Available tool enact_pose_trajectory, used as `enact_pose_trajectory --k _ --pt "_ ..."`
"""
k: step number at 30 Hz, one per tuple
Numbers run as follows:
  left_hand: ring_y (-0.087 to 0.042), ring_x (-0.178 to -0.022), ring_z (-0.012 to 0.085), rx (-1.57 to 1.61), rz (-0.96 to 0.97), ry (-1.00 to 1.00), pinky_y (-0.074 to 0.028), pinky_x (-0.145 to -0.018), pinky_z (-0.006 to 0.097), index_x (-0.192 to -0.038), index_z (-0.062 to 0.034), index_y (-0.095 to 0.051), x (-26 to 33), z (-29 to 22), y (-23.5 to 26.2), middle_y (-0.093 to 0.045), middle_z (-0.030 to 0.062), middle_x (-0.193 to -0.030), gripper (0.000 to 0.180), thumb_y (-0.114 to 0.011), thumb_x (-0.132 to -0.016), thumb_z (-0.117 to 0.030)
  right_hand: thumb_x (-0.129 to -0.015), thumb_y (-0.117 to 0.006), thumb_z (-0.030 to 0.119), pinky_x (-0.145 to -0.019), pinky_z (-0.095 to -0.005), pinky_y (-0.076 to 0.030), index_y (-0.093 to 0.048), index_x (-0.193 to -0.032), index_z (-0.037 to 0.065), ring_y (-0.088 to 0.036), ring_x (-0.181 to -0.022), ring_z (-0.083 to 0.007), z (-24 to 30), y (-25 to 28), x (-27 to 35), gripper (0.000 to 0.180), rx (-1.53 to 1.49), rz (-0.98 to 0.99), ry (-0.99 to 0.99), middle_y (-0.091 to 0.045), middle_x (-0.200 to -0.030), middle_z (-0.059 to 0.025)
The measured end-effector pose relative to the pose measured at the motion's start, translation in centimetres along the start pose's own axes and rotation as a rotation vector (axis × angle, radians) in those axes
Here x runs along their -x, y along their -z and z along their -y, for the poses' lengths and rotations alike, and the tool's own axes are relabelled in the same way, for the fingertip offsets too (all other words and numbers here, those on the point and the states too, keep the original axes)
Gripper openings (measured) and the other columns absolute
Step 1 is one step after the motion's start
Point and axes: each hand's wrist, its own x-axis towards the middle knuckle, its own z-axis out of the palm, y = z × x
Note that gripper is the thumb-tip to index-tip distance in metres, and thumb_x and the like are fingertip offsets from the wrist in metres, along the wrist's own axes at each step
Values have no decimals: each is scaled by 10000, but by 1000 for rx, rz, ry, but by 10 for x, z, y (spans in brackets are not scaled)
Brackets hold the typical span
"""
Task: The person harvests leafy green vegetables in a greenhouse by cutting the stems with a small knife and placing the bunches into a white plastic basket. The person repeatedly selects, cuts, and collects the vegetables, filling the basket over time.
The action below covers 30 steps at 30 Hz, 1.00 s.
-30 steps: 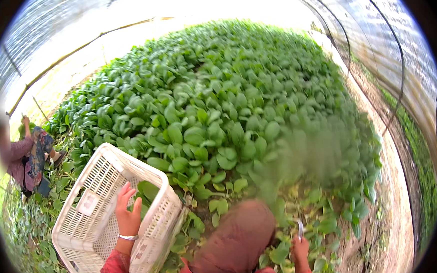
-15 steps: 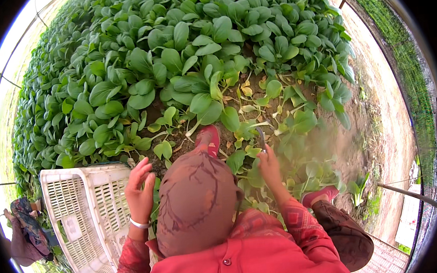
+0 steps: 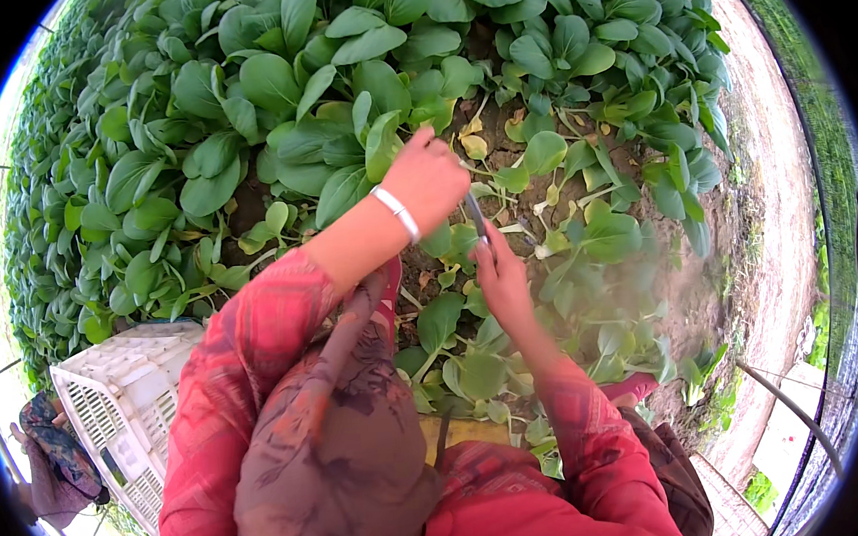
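Brown soil [image 3: 691, 291] spreads under broad green leafy plants [image 3: 271, 86]. Our right hand [image 3: 500, 271] is closed around a narrow grey metal knife [image 3: 476, 218]; its long axis leans slightly left, and its blade points away from us, toward our left hand [image 3: 424, 182]. This left hand, with bent fingers, is beside one rounded green leaf [image 3: 380, 145]; what it grasps we cannot tell. Farther left is a white slotted plastic crate [image 3: 127, 385], its contents hidden from us.

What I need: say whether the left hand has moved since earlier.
Yes: the left hand has moved forward and right, away from the white crate, to the leafy plants.
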Motion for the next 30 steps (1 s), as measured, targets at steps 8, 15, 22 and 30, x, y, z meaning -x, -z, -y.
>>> enact_pose_trajectory --k 8,15,22,30 --pt "-427 -1338 331 -493 10 201 -149 -1174 597 -1118 -28 -696 -6 56 -61 -594 137 -1294 326 -564 -860 -176 -989 -520 169 -641 -364 -465 -408 -1475 141 -541 -619 -227 6 -46 -88 500 45 36 84 -578 -723 -125" --pt "-538 -1157 269 -334 -201 226 -262 -1134 556 -1074 -37 -706 17 68 -83 -613 93 -1279 307 -590 -819 -163 -992 -523 155 -654 -415 -470 -425 -1461 144 -591 -654 -324 -8 -72 -105 479 79 81 39 -600 -737 -203" --pt "-550 -1111 211 -279 -285 258 -306 -1118 500 -1115 -61 -682 29 76 -92 -597 36 -1305 325 -592 -813 -143 -997 -516 151 -780 -457 -500 -433 -1448 108 -635 -901 -447 -16 -82 -98 461 70 48 89 -646 -1018 -277" --pt "-555 -1094 244 -218 -330 261 -325 -1094 509 -1106 -38 -687 34 80 -101 -623 70 -1259 325 -583 -815 -139 -1000 -500 181 -807 -495 -509 -425 -1449 65 -644 -913 -443 -1 -89 -99 470 189 129 -89 -662 -1019 -268"
